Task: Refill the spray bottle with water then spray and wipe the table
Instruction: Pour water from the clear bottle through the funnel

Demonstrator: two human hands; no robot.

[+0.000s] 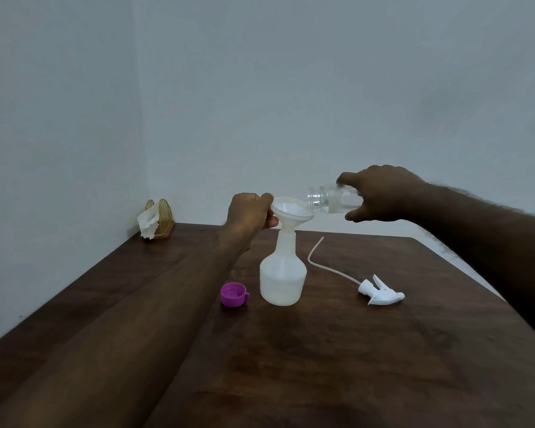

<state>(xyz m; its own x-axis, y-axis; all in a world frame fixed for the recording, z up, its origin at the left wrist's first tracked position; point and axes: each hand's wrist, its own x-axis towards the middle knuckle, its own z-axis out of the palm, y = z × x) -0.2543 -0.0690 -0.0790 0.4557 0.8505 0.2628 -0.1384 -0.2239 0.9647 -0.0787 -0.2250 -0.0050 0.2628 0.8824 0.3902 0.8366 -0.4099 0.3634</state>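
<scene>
A white translucent spray bottle [282,274] stands upright on the dark wooden table [322,366], partly filled with liquid. A white funnel [292,211] sits in its neck. My left hand [250,213] grips the funnel's rim on its left side. My right hand [380,193] holds a clear water bottle [331,199] tipped almost level, its mouth over the funnel's right edge. The white trigger spray head [380,291] with its long dip tube lies on the table to the right of the spray bottle.
A purple bottle cap [233,294] lies open side up just left of the spray bottle. A gold napkin holder with white tissue [155,222] stands in the far left corner against the wall. The table's right edge runs diagonally at the right.
</scene>
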